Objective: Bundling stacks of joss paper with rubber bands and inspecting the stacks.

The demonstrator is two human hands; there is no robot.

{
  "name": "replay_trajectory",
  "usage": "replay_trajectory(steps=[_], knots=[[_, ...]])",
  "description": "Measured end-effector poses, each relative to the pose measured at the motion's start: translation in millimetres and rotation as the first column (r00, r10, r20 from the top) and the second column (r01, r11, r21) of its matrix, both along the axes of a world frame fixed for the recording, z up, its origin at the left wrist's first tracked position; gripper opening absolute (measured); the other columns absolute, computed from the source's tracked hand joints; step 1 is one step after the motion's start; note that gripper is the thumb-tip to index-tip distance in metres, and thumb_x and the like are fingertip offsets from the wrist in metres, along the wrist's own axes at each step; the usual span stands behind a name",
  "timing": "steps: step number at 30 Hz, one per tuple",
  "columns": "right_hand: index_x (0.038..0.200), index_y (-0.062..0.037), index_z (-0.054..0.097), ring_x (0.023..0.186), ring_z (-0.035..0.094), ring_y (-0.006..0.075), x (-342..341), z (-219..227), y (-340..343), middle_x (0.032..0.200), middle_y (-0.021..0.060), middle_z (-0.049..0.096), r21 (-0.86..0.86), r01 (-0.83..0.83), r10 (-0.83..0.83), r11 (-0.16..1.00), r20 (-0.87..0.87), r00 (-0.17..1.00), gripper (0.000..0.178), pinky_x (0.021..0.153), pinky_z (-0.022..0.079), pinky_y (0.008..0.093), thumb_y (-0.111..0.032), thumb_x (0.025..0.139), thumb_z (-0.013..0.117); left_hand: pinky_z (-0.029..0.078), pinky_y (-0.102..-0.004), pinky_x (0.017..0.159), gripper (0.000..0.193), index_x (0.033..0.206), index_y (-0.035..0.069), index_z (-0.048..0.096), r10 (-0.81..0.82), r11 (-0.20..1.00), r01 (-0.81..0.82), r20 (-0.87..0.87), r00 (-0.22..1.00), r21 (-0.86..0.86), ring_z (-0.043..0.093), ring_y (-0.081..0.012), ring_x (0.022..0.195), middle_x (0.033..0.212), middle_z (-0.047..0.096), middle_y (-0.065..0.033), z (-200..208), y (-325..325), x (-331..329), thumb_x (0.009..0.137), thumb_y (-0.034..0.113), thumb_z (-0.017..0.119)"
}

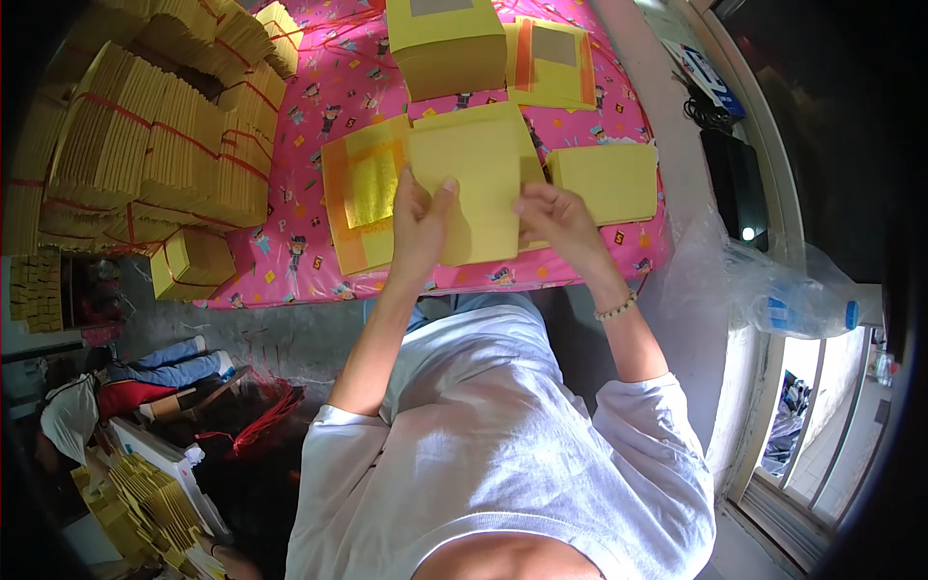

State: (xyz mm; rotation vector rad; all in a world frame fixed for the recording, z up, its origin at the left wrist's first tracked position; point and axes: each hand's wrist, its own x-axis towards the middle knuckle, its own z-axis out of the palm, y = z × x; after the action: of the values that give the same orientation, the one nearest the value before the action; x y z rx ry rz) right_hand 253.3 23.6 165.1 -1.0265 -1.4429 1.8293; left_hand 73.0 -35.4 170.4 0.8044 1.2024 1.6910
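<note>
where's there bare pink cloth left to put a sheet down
Bare pink patterned cloth shows between the red-tied yellow paper bundles and the gold-foil sheet, and a strip beside the small yellow stack. It is crowded at the middle, where the left hand and right hand hold the plain yellow sheet.

Both forearms outstretched, left hand [422, 227] and right hand [553, 220] raised, fingers pinched.
</note>
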Motion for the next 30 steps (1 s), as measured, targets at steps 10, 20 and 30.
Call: replay_trajectory(steps=[10, 20, 30], knots=[[0.099, -0.0012, 0.062, 0.074, 0.063, 0.0064, 16.3, 6.2, 15.6, 0.084, 0.0026, 0.068, -0.009, 0.050, -0.050, 0.999, -0.040, 0.998, 0.019, 0.063, 0.051, 0.0202, -0.019, 0.093, 0.060, 0.046, -0.0282, 0.086, 0.032, 0.120, -0.002, 0.041, -0.235, 0.970, 0.224, -0.141, 0.962, -0.092, 0.057, -0.0155, 0.103, 0.110, 0.058, -0.0114, -2.6, -11.8, 5.5, 0.090, 0.002, 0.052], [0.107, -0.0010, 0.055, 0.078, 0.062, 0.0060, 63.9, 5.6, 15.0, 0.090, 0.0042, 0.065, 0.164, -0.031, 0.032, 0.986, -0.002, 0.999, 0.019, 0.060, 0.051, 0.0185, -0.012, 0.092, 0.060, 0.047, -0.0316, 0.080, 0.035, 0.113, -0.001, 0.050, -0.522, 0.853, 0.484, -0.349, 0.778, -0.197, 0.060, -0.0190, 0.091, 0.094, 0.061, -0.0133, -2.3, 14.8, 17.4, 0.084, 0.015, 0.063], [0.107, -0.0014, 0.054, 0.071, 0.061, 0.0056, 129.5, -28.3, 56.0, 0.084, 0.0033, 0.064, 0.196, 0.445, -0.440, 0.874, -0.069, 0.895, 0.019, 0.055, 0.050, 0.0189, -0.012, 0.092, 0.058, 0.047, -0.0320, 0.077, 0.036, 0.105, -0.001, 0.058, -0.626, 0.770, 0.569, -0.515, 0.585, -0.290, 0.062, -0.0198, 0.087, 0.093, 0.063, -0.0119, -5.8, 128.9, 47.0, 0.077, 0.018, 0.069]])
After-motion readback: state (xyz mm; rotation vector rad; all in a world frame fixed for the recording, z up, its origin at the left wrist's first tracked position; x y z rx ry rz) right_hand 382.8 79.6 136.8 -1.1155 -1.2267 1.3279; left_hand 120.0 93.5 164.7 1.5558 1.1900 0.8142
